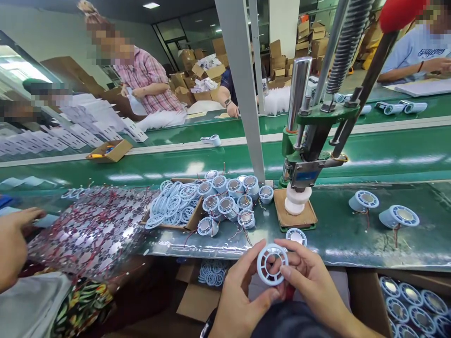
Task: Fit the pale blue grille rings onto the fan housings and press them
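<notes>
Low in front of me, both hands hold a light blue slotted plastic ring (pixel 261 271) with an open centre, just off the bench edge. My left hand (pixel 239 295) grips its left side, thumb below and fingers above. My right hand (pixel 312 277) pinches the right side, with the thumb on the front face and fingers behind. Just beyond the ring, a light blue round motor housing (pixel 296 236) sits at the bench edge, partly hidden by my right fingers. Behind it stands a hand press (pixel 310 141), its white round pad (pixel 295 199) over a brown base block (pixel 283 211).
Motor housings with wires (pixel 228 206) cluster left of the press, beside a box of loose rings (pixel 174 202). Two more housings (pixel 400 217) stand right. A filled carton (pixel 369 300) is lower right. A co-worker's hand (pixel 14 244) reaches over wired parts (pixel 95 225) at left.
</notes>
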Demonstrator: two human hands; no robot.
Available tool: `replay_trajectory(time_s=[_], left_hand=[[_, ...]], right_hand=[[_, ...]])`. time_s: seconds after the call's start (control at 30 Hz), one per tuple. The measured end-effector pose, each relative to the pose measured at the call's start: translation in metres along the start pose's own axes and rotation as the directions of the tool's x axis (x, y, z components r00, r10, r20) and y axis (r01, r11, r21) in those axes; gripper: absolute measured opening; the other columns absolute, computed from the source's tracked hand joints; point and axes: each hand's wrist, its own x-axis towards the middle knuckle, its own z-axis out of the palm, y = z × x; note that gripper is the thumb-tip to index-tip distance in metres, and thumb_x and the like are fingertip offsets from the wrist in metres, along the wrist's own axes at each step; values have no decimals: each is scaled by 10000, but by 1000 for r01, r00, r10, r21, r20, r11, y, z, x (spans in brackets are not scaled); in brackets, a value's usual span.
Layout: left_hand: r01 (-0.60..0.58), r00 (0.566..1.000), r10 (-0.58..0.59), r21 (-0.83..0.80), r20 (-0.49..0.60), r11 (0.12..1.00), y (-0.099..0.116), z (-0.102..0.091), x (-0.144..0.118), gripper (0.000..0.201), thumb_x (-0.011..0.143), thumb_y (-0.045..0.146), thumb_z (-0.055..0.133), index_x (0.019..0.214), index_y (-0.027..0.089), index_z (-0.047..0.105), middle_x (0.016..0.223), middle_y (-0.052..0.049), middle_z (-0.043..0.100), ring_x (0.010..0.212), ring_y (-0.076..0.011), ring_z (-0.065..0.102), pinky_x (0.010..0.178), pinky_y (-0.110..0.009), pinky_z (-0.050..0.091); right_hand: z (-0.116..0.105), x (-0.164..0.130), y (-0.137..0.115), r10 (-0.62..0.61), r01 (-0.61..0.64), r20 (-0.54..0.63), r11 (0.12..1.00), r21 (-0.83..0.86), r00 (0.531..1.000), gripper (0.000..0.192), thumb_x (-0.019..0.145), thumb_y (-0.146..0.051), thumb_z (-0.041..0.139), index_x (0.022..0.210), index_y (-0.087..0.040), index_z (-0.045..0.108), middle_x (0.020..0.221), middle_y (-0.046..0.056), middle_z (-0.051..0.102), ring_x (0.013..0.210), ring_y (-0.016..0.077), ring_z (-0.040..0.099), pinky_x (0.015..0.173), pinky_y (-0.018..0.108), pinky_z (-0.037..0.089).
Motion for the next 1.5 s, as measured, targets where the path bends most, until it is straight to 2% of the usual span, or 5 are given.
replay_trajectory(time_s=[0.37, 0.5, 0.7, 1.17, 1.5], left_hand=[[-49, 999, 48, 97, 13, 994, 1, 1, 2, 591, 792, 512, 789, 1293, 212, 698, 1025, -105, 759, 888, -245, 720, 835, -313, 591], [-65, 994, 73, 105, -76, 992, 1, 4, 5, 362, 881, 492, 701, 1057, 189, 791, 731, -46, 734, 596, -150, 647, 577, -215, 537], [18, 987, -5, 80, -162, 997, 8, 17, 17, 515, 851, 653, 643, 735, 159, 728, 486, 3, 610, 398, -105, 496, 409, -189, 410], [48, 998, -53, -109, -43, 993, -5, 5, 12, 409, 911, 520, 649, 1035, 151, 776, 739, -57, 731, 581, -148, 620, 569, -229, 537], [116, 992, -110, 96, -61, 989, -4, 3, -3, 604, 755, 440, 821, 1289, 194, 683, 1038, -101, 771, 894, -272, 747, 816, -326, 613]], right_hand=[[-3, -5, 1, -2, 1, 5, 1000, 21, 1000, 385, 869, -382, 767, 1204, -215, 674, 807, 27, 741, 561, 115, 676, 559, 246, 582], [-5, -6, 8, 33, -36, 54, 999, 37, 998, 410, 851, -394, 783, 1192, -191, 682, 761, 29, 735, 534, 121, 677, 516, 234, 565], [-9, -8, 23, 85, -89, 44, 990, 113, 995, 420, 813, -379, 818, 1165, -186, 694, 721, 14, 725, 490, 120, 676, 450, 198, 535], [-10, -7, 17, 152, -142, -55, 978, 153, 987, 505, 753, -409, 862, 1166, -186, 674, 681, -6, 716, 470, 131, 681, 429, 193, 533], [-7, -18, 18, -12, 12, 2, 1000, 29, 1000, 660, 816, -338, 827, 1400, -257, 531, 934, 48, 747, 699, 133, 710, 677, 279, 599]])
